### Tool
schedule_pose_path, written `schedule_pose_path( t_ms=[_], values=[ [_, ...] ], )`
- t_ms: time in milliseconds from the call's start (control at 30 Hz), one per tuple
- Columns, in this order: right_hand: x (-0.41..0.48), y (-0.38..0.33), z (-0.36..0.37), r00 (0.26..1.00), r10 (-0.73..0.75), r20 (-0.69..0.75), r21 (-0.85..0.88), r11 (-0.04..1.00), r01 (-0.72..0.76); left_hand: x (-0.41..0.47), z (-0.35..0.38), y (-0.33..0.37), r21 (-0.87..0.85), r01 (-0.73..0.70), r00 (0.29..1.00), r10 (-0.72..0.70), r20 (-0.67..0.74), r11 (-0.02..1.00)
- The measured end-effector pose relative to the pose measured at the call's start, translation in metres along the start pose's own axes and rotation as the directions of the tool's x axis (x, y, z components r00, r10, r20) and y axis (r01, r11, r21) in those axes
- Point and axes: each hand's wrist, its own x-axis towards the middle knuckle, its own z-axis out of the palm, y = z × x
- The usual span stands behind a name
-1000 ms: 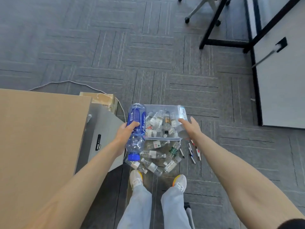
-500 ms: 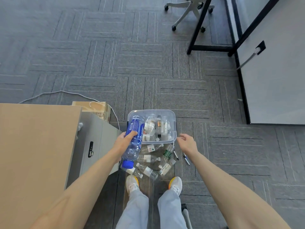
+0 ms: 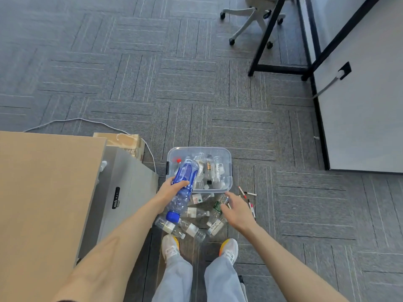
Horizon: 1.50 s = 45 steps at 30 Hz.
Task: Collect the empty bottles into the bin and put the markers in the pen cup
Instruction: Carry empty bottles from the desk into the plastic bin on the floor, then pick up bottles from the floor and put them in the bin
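Gripping the blue bottle (image 3: pixel 185 180) in the left hand (image 3: pixel 172 189), fingers (image 3: pixel 181 183) curled round its labelled middle. Bottle tilted, blue cap toward the feet, base end over the near-left corner of the clear bin (image 3: pixel 228 171). Holding the right hand (image 3: pixel 236 211) low over the carpet at the right edge of the loose bottles (image 3: pixel 195 212), fingers spread and relaxed, gripping nothing. Possibly brushing the green-labelled bottle (image 3: pixel 218 205) with a fingertip, hard to tell at this angle. Seeing several clear bottles already inside the bin, which sits on the carpet with the loose pile right against its near side. Counting roughly half a dozen bottles lying flat between bin and shoes (image 3: pixel 171 247). Spotting markers (image 3: pixel 242 192) scattered on the carpet just right of the right hand, near the bin's near-right corner. Noting tabletop (image 3: pixel 43 203) and grey cabinet (image 3: pixel 126 192) at left, cardboard box (image 3: pixel 122 141) behind the cabinet, office chair (image 3: pixel 248 22) far back.
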Motion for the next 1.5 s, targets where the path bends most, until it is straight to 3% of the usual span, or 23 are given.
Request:
schedule_pose_path(
  t_ms=[133, 233, 400, 600, 800, 1033, 1267, 1500],
  values=[
    [0.021, 0.021, 0.003, 0.999, 0.033, -0.023, -0.028, 0.999, -0.034, 0.051, 0.002, 0.005, 0.087, -0.012, 0.995, 0.02, -0.099, 0.996],
    [0.037, 0.036, 0.01, 0.995, 0.089, -0.038, -0.015, 0.996, -0.09, 0.092, 0.0, 0.005, 0.153, 0.006, 0.995, 0.008, -0.097, 0.988],
    [0.051, 0.048, 0.03, 0.986, 0.168, 0.007, 0.02, 0.986, -0.168, 0.105, 0.004, 0.031, 0.395, -0.085, 0.967, 0.172, -0.19, 0.915],
    [0.038, 0.037, 0.037, 0.976, 0.191, 0.101, 0.021, 0.981, -0.194, 0.079, 0.005, 0.025, 0.511, -0.084, 0.984, 0.153, -0.094, 0.855],
    [0.036, 0.007, 0.024, 0.986, 0.133, 0.099, 0.027, 0.99, -0.136, 0.047, 0.001, 0.019, 0.554, -0.058, 0.997, 0.08, -0.017, 0.83],
    [0.019, -0.024, -0.003, 0.998, 0.061, 0.028, 0.026, 0.998, -0.062, -0.008, 0.013, 0.022, 0.565, -0.128, 0.988, 0.152, 0.005, 0.815],
    [-0.023, -0.039, -0.021, 0.999, -0.043, 0.012, -0.037, 0.998, 0.043, -0.082, 0.015, -0.005, 0.613, -0.116, 0.991, 0.134, 0.016, 0.782],
    [-0.03, -0.024, 0.008, 0.982, -0.133, 0.133, -0.16, 0.975, 0.154, -0.111, 0.015, -0.06, 0.622, -0.04, 0.994, 0.096, -0.057, 0.782]
  ],
)
